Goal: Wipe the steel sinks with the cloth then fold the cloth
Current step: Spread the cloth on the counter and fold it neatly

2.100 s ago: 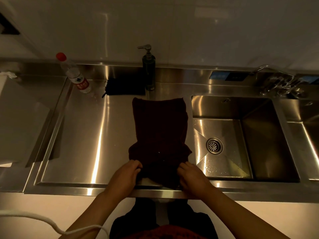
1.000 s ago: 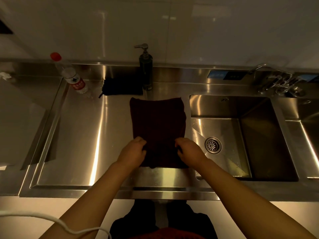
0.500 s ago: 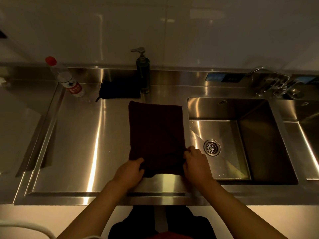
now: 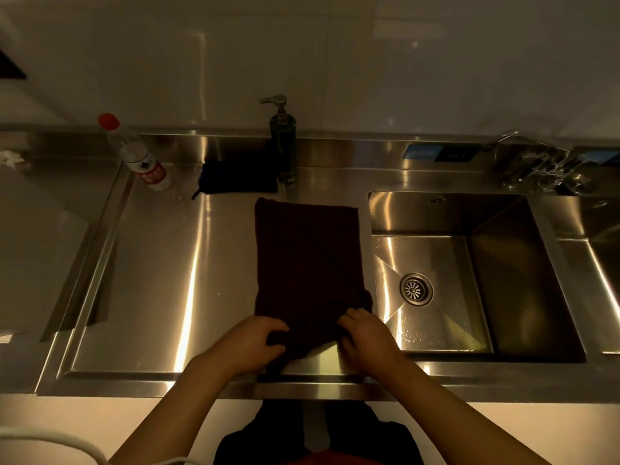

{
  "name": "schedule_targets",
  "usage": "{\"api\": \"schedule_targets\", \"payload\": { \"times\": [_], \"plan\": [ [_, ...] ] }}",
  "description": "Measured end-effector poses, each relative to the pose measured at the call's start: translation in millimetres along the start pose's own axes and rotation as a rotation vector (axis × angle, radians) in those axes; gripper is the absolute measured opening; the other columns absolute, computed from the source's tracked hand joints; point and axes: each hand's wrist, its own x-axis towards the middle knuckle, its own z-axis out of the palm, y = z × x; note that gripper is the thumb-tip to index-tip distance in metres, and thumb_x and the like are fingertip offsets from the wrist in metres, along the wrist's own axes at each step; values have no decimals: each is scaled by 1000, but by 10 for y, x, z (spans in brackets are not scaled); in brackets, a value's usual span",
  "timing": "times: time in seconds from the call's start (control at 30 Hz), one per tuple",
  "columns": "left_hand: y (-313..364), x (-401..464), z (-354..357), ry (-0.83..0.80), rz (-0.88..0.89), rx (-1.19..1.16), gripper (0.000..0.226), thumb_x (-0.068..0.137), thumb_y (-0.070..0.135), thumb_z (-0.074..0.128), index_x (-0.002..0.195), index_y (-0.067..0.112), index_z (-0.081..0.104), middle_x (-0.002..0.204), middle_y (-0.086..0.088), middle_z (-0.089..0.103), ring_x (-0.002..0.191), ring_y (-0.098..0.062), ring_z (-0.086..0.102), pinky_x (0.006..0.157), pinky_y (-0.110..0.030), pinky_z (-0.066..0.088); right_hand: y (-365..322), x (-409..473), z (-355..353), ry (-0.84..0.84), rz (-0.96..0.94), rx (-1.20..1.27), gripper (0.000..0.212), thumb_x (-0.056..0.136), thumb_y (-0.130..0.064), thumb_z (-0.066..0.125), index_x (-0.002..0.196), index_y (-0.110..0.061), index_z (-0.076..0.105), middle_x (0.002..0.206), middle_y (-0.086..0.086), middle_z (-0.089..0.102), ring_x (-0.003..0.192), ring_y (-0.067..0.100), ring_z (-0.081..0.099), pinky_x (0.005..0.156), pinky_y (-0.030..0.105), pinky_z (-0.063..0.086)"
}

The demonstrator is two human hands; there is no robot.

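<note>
I pinch the dark maroon cloth beside the square steel sink, left hand and right hand fingers grasping its near edge, apparently for folding.

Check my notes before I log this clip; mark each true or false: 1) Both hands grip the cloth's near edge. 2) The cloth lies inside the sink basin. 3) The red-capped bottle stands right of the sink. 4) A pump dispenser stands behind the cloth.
1) True: the left hand and right hand pinch the dark cloth.
2) False: it lies on the drainboard, left of the sink.
3) False: the bottle stands far left.
4) True: the pump dispenser.
</note>
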Motion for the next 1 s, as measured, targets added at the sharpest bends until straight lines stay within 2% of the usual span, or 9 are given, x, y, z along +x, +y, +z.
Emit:
{"api": "schedule_targets", "payload": {
  "times": [0.1,0.2,0.33,0.4,0.5,0.57,0.73,0.9,1.0],
  "plan": [
    [-41,-62,-104,128,-3,37,34,95,26,71,111,54,62,105,22,67,91,3,67,78,-15,55,-4,-31,-148,87,45,158,22,90,-27,59,112,-29,62,111,-9,61,106,5,51,98,27,41],
    [-53,-61,-249,214,0,14,26,94,32,73,98,55,62,92,26,66,83,9,65,64,-8,48,-5,2,-362,37,89,336,15,96,-33,55,109,-39,53,101,-16,61,89,-4,57,79,20,49],
    [3,128,-297,315,54,138,28,97,35,67,125,39,66,121,19,62,106,-4,63,90,-25,53,-16,196,-436,112,116,233,15,98,-27,55,113,-30,56,104,-5,66,90,13,63,77,33,54],
    [28,285,-208,265,61,237,39,101,27,63,140,28,62,143,9,56,122,-15,61,104,-31,49,-29,289,-364,103,93,157,18,95,-18,58,113,-20,61,110,1,66,97,20,63,83,37,53],
    [-42,414,4,185,39,390,45,103,22,57,147,30,56,163,10,39,133,-20,56,110,-32,45,-45,316,-190,14,70,90,21,95,-13,56,115,-15,64,121,5,66,109,23,61,92,36,50],
    [-136,387,110,204,11,373,47,103,22,58,149,33,53,166,13,34,134,-19,56,111,-31,45,-32,251,-98,30,75,102,23,96,-16,56,117,-19,64,122,2,66,110,21,61,93,33,49],
    [-347,145,238,325,-58,268,55,99,27,67,150,37,49,149,9,58,124,-15,64,105,-26,47,0,67,64,-70,7,52,27,96,-20,58,123,-24,63,152,-7,48,139,16,44,111,35,37],
    [-480,-29,285,270,-30,313,46,99,29,66,144,36,58,158,21,44,132,-9,58,109,-23,44,-46,-17,112,-22,-8,28,26,99,-26,56,123,-23,64,156,-2,41,144,19,37,116,37,32],
    [-462,-39,310,285,-35,310,42,101,31,63,143,34,60,156,20,46,132,-9,58,108,-22,44,-83,-28,92,21,-8,22,27,98,-27,56,123,-22,65,147,-3,47,136,17,42,112,32,33]
  ]
}}
